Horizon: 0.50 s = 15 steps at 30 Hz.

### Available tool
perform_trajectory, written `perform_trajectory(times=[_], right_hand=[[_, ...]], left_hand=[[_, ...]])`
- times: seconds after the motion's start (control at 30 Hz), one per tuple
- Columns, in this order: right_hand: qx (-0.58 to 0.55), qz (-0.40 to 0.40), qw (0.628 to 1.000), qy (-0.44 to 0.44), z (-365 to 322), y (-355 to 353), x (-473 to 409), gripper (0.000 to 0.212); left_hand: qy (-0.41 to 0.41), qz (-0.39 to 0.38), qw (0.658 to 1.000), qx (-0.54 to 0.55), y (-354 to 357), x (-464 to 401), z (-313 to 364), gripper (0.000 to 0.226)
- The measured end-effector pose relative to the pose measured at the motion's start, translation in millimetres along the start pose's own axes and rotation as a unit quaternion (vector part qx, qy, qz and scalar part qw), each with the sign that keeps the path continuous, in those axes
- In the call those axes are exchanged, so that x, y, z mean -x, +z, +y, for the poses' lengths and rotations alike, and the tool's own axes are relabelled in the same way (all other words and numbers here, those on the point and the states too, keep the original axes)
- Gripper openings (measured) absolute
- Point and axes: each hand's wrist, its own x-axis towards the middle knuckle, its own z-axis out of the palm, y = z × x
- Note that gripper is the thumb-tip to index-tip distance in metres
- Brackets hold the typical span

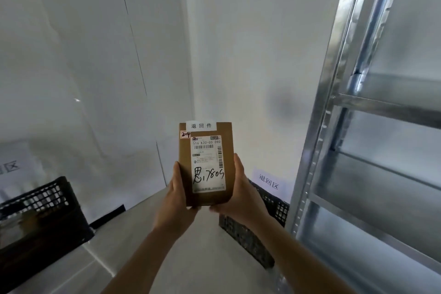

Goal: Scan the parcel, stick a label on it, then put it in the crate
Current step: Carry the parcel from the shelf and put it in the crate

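A small brown cardboard parcel is held upright in front of me, its face toward the camera. It carries a white shipping label with a barcode and black handwriting, plus a white strip label across its top edge. My left hand grips its lower left side and my right hand grips its lower right side. Below and behind my right hand stands a black plastic crate, partly hidden by my arm.
A second black crate stands on the floor at the left. A metal shelving rack rises along the right. White walls meet in a corner straight ahead, with paper signs stuck low on them. Grey floor lies between the crates.
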Motion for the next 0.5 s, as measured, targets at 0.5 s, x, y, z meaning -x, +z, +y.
perform_trajectory(times=[0.5], right_hand=[[0.058, 0.115, 0.979, 0.160, -22.1, 124.4, -144.9, 0.133]], left_hand=[[0.192, -0.187, 0.962, 0.040, -14.4, -202.6, -161.4, 0.113]])
